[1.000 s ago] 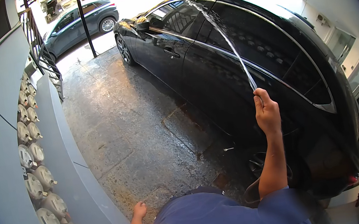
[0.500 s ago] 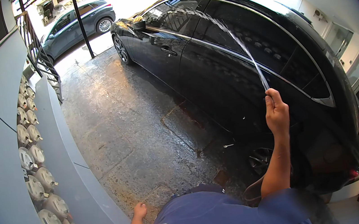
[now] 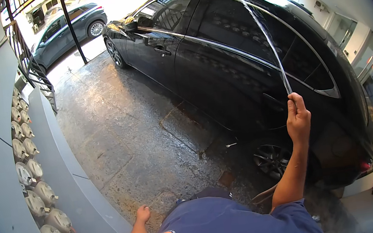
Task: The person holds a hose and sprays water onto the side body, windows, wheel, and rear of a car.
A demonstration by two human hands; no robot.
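Note:
Raised in front of the car's rear side, my right hand is closed round the end of a hose, which the fingers mostly hide. A water stream shoots up from it and arcs to the roof edge of a black car, above the rear window. Part of a brownish hose shows below my right forearm, beside the rear wheel. My left hand hangs low at my left side, fingers curled in, with nothing visible in it. It is over the wet floor.
Along the left, a grey ledge runs beside a row of several round meters. A metal gate and a dark post stand farther off, with a dark grey car beyond. A small white object lies near the rear wheel.
My right hand has moved slightly right, and the water now lands farther back, at the roof edge instead of the front window. The view has shifted a little; my left hand stays low.

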